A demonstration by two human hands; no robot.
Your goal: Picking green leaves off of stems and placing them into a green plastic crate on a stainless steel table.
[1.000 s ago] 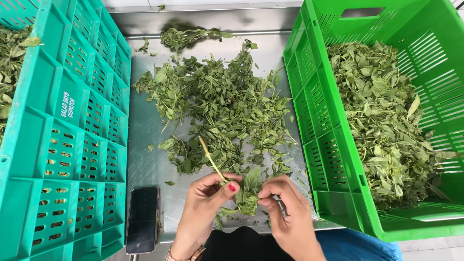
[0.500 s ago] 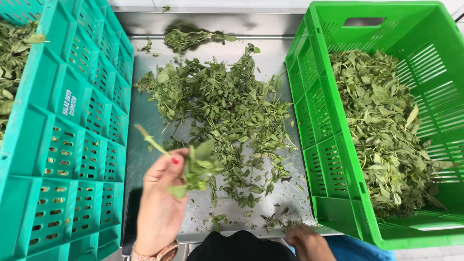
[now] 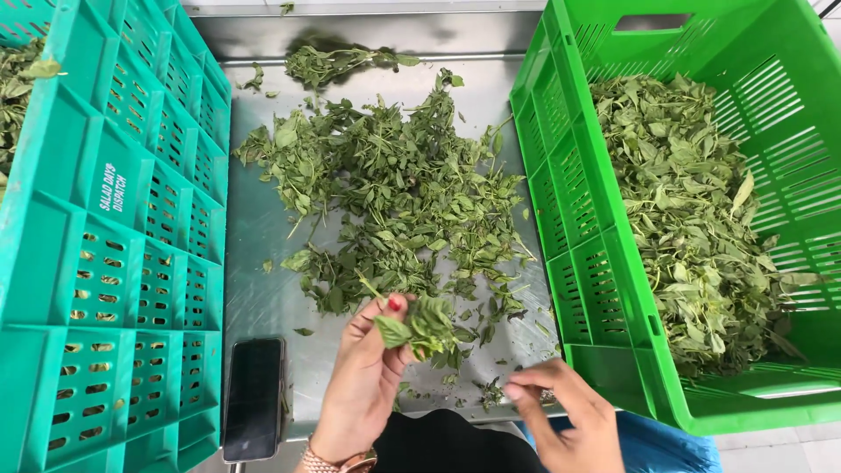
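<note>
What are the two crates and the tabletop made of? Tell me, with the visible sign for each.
Teal crate: looks like moulded plastic, matte, with ribbed, slotted walls.
Green crate: seemingly the same moulded plastic, slightly glossy, with vent slots and a cut-out handle.
Tabletop: probably stainless steel, brushed grey with dull reflections and a raised back edge.

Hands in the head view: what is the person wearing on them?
Both are bare, no gloves or sleeves. The left hand has red polish on the thumbnail and a rose-gold wristwatch at the wrist. The right hand shows nothing worn.
</note>
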